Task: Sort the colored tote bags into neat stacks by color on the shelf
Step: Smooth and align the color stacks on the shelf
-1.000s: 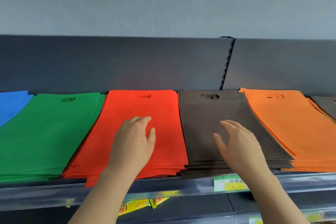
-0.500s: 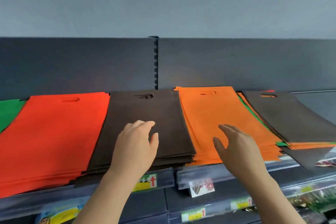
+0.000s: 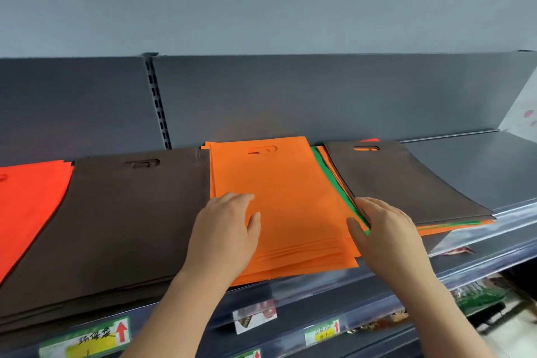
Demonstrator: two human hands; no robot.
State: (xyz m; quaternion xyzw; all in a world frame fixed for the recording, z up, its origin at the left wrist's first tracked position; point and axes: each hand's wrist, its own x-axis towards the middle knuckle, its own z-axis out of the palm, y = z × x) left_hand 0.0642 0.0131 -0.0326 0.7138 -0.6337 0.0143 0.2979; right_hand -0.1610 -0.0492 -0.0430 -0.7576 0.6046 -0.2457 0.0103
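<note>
Orange bags (image 3: 284, 197), brown bags (image 3: 125, 212): matt non-woven cloth. Shelf (image 3: 476, 166): smooth grey metal. Price labels (image 3: 87, 340): glossy paper.

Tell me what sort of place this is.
Probably a shop aisle: a dark grey metal display shelf with a slotted upright, green-and-yellow paper price labels along its front rail, and a flat stack of orange fabric tote bags.

We see flat tote bags lying side by side on the shelf (image 3: 511, 211): a red stack (image 3: 29, 197), a brown stack (image 3: 130, 218), an orange stack (image 3: 284, 197), then a lone brown bag (image 3: 401, 180) lying askew atop a green bag (image 3: 334, 183) and loose orange bags (image 3: 453, 227)
</note>
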